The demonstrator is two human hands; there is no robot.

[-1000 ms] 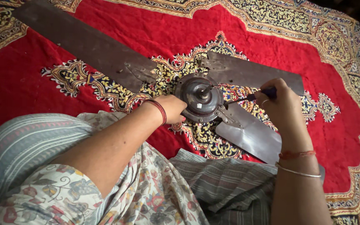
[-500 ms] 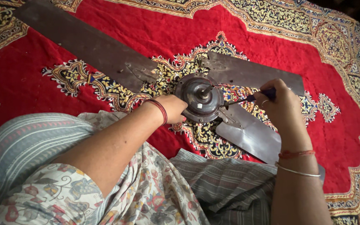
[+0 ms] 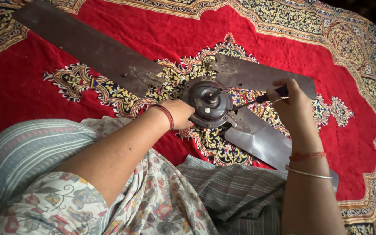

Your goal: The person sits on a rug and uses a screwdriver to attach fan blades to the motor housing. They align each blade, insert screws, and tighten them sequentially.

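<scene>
A dark brown ceiling fan [image 3: 207,102] lies flat on a red carpet [image 3: 162,30] patterned with gold, black and white ornament, its round motor housing at the middle of the scene, over the carpet's central medallion. Three blades spread from that hub: a long blade [image 3: 88,48] runs up to the far left corner, a second blade [image 3: 257,74] reaches to the right just beyond the hub, and a third blade [image 3: 262,139] slants toward the near right, where it passes behind the person's right forearm. The left hand [image 3: 180,114] comes in from the near left and rests against the near left edge of the motor housing, fingers curled down over the rim and touching it; a red thread band circles that wrist. Whether the fingers truly clamp the housing or only press on it cannot be told. The right hand [image 3: 294,106] hovers to the right of the hub, closed around the dark blue handle of a screwdriver [image 3: 257,99], whose thin shaft points left toward the housing, with the tip close to the bracket where the near right blade joins the hub. A red thread and a thin silver bangle sit on the right wrist. In the near foreground the person's lap is covered by floral printed cloth [image 3: 153,204] and grey striped fabric [image 3: 236,191].
</scene>
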